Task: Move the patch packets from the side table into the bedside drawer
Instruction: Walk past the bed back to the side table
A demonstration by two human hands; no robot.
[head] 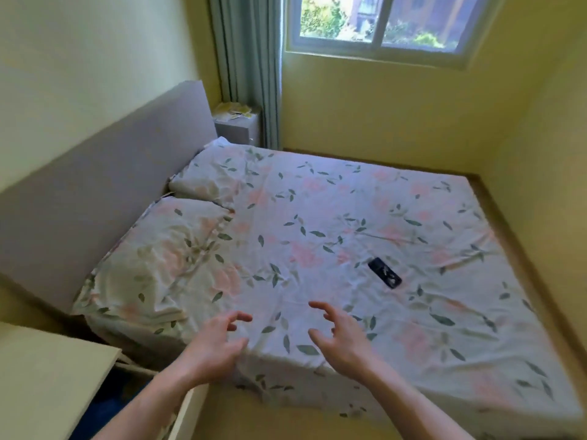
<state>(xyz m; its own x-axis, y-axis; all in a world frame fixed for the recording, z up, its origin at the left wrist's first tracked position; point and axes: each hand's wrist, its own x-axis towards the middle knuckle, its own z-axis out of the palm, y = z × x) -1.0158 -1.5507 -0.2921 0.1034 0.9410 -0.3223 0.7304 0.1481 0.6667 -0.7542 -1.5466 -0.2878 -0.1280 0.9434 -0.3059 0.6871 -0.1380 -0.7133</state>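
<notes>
While both bare forearms reach forward from the bottom of the view, a wide bed point(365, 223) in a floral sheet fills most of the room, its near corner just beneath the hands. A padded grey headboard point(104, 185) runs along the bed's left edge, with two pillows point(178, 258) lying against it. At the bed's far left corner, beside a grey-green curtain point(251, 68) and below a window point(381, 23), stands a small grey side table point(236, 130). On the table top lies a loose pile of pale yellow patch packets point(235, 110), too small and blurred to count. A pale cabinet top point(47, 376) sits at the lower left edge of the view.

The left hand point(216, 344) hovers over the bed's near corner, fingers spread and loosely curled, holding nothing. The right hand point(343, 335) is held beside it, apart from it, fingers likewise splayed and bent, empty, above the sheet. A small dark phone-like object point(385, 273) lies flat on the sheet beyond the right hand, toward the bed's middle.
</notes>
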